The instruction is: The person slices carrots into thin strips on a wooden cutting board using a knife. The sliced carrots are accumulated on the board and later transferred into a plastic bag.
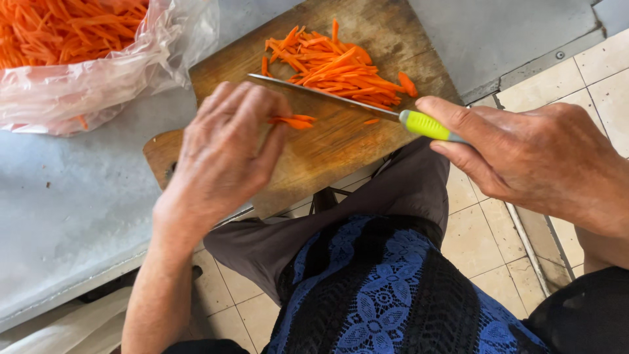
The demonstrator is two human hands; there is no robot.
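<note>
My left hand (pixel 223 154) presses down on a small piece of carrot (pixel 293 121) on the wooden cutting board (pixel 334 147), fingertips curled over it. My right hand (pixel 537 160) grips the yellow-green handle of a knife (pixel 367 108). Its blade lies across the board, edge resting just beyond my left fingertips. A pile of thin carrot strips (pixel 337 65) lies on the far side of the blade.
A clear plastic bag (pixel 92 78) holding many cut carrot strips sits at the back left on the grey metal counter (pixel 72 203). The board overhangs the counter's edge above my lap. Beige floor tiles (pixel 478 242) show below.
</note>
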